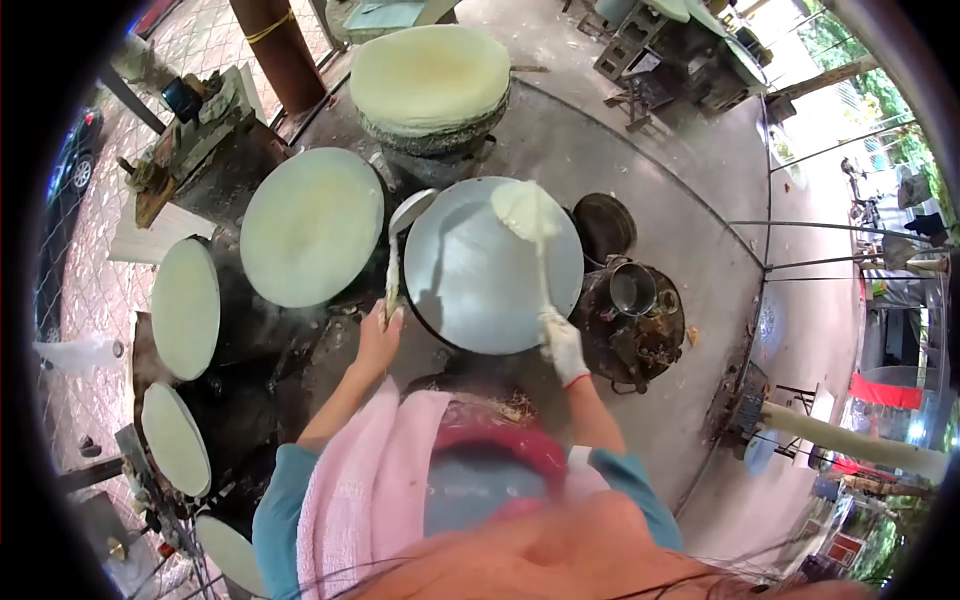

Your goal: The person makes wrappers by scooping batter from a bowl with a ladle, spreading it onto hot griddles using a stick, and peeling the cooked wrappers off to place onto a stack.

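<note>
My bare left hand (385, 322) is closed round the handle of a ladle (413, 208), whose bowl is at the left rim of a wide round pan (470, 290). My right hand (562, 345), in a white glove, grips the long handle of a batter-coated paddle (522, 210). The paddle's head is over the upper right part of the pan, with pale batter on it. The pan's surface looks smooth and pale grey-blue, with shadows across it.
Pale round sheets lie on griddles to the left, the largest (312, 228) beside the pan. A stack of flat rounds (430, 80) stands beyond it. On the right are a dark pot (604, 228) and a metal pot (632, 288) on a round stand.
</note>
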Demonstrator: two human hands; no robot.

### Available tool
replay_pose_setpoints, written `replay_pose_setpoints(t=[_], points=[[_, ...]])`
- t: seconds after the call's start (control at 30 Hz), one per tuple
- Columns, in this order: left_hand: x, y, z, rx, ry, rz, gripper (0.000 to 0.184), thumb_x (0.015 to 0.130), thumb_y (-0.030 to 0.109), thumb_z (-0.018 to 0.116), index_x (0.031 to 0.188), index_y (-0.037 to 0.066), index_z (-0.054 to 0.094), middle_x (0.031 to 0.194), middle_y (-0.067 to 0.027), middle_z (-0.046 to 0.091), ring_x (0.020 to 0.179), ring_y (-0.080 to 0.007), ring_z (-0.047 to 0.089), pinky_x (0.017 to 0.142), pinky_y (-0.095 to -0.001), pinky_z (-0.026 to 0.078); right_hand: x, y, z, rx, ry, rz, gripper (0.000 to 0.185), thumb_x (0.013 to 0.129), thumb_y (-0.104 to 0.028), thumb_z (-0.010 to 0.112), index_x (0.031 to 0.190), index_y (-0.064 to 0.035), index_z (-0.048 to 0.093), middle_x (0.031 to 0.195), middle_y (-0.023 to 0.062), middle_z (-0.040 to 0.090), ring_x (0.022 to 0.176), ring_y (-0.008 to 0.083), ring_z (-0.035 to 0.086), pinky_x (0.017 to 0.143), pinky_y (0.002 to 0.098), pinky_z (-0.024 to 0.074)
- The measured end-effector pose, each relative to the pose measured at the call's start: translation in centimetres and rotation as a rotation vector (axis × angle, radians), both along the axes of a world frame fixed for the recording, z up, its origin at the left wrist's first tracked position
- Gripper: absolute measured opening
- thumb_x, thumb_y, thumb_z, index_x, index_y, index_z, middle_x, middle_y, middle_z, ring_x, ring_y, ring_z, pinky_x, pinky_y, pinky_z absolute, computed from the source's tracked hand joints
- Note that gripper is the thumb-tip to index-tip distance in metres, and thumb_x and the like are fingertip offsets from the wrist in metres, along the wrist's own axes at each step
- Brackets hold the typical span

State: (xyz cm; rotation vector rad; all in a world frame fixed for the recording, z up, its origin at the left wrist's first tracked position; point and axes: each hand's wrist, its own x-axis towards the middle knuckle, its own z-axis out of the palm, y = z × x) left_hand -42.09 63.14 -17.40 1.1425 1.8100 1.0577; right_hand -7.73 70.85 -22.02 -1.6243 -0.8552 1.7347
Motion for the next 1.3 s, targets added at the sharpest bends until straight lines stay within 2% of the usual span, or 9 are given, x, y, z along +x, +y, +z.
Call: replay_pose_setpoints(t=[0.13,0.23,0.4,0.53,0.57,0.73,0.93,1.1,1.3], points=[[0.2,-1.6,0.4,0.071,0.017,0.083,0.017,0.092,0.014,0.052,0.078,0.004,0.048,0.061,-0.0012,0.044,0.055,-0.0103,0.042,0.05,-0.0291,0.035,0.6,0.7,-0.4,0.017,0.076,0.168,0.029,0.095,-0.031,0.056,0.118,-0.0138,0.062,0.063,-0.0072,0.048,0.044,0.0025,0.037,0.04,0.0191,0.0287],[0.7,-2.3,-0.1,0.045,-0.232,0.217,0.014,0.094,0.014,0.051,0.081,0.008,0.048,0.061,0.004,0.041,0.051,-0.0049,0.038,0.045,-0.0228,0.031,7.0,3.5,-4.8,0.443,-0.162,0.122,0.037,0.094,-0.016,0.056,0.127,-0.0019,0.056,0.081,-0.0035,0.061,0.065,0.0047,0.052,0.058,0.0206,0.0425],[3.9,-3.7,1.5,-0.041,-0.361,0.385,0.013,0.093,0.011,0.051,0.082,0.006,0.049,0.061,0.0045,0.043,0.054,-0.0026,0.039,0.046,-0.0216,0.031,2.4,6.3,2.7,-0.187,0.012,0.379,0.032,0.092,-0.032,0.059,0.121,-0.0186,0.061,0.061,-0.0083,0.045,0.041,0.0035,0.033,0.037,0.0199,0.0256],[6.6,-5.3,0.8,0.004,-0.243,0.453,0.015,0.093,0.012,0.052,0.08,0.007,0.048,0.06,0.0046,0.043,0.053,-0.0033,0.041,0.045,-0.0223,0.033,5.7,8.4,1.0,-0.046,0.081,0.477,0.033,0.092,-0.025,0.061,0.122,-0.011,0.062,0.065,-0.0103,0.046,0.047,0.0015,0.035,0.04,0.0195,0.0269],[7.6,-5.1,2.8,-0.086,-0.344,0.523,0.016,0.093,0.012,0.052,0.079,0.006,0.048,0.061,0.0039,0.045,0.054,-0.004,0.041,0.046,-0.0232,0.033,6.3,9.7,1.1,0.262,-0.101,0.506,0.033,0.091,-0.018,0.061,0.122,-0.0059,0.061,0.068,-0.0105,0.048,0.05,0.0003,0.035,0.043,0.0179,0.0277],[10.3,-6.1,1.0,0.004,-0.23,0.599,0.017,0.093,0.013,0.053,0.078,0.005,0.048,0.06,0.0038,0.045,0.052,-0.0039,0.041,0.045,-0.023,0.033,6.2,13.1,0.2,-0.121,-0.079,0.612,0.026,0.092,-0.028,0.059,0.114,-0.0148,0.065,0.062,-0.0101,0.046,0.041,0.0023,0.032,0.036,0.0199,0.0261],[13.2,-6.4,3.2,-0.048,-0.369,0.689,0.017,0.094,0.014,0.052,0.079,0.007,0.047,0.058,0.0042,0.044,0.045,-0.0034,0.04,0.04,-0.022,0.031,7.6,14.0,-2.0,0.294,0.014,0.689,0.035,0.092,-0.022,0.062,0.123,-0.0071,0.06,0.069,-0.0102,0.048,0.05,0.0013,0.037,0.043,0.0179,0.0286],[14.0,-6.8,2.7,-0.09,-0.317,0.726,0.018,0.094,0.014,0.052,0.079,0.008,0.046,0.058,0.0044,0.044,0.044,-0.0035,0.04,0.039,-0.0215,0.031,6.2,16.3,3.4,-0.074,-0.096,0.861,0.034,0.09,-0.024,0.063,0.118,-0.0052,0.063,0.068,-0.0101,0.049,0.055,0.0018,0.039,0.05,0.0176,0.0317],[14.7,-7.6,1.6,-0.129,-0.282,0.766,0.021,0.094,0.015,0.052,0.076,0.007,0.045,0.058,0.0027,0.045,0.044,-0.0058,0.042,0.04,-0.0237,0.033,8.6,18.1,-0.3,-0.03,-0.018,0.849,0.035,0.089,-0.015,0.064,0.123,-0.0043,0.061,0.081,-0.0091,0.055,0.06,0.0009,0.039,0.052,0.0165,0.0326]])
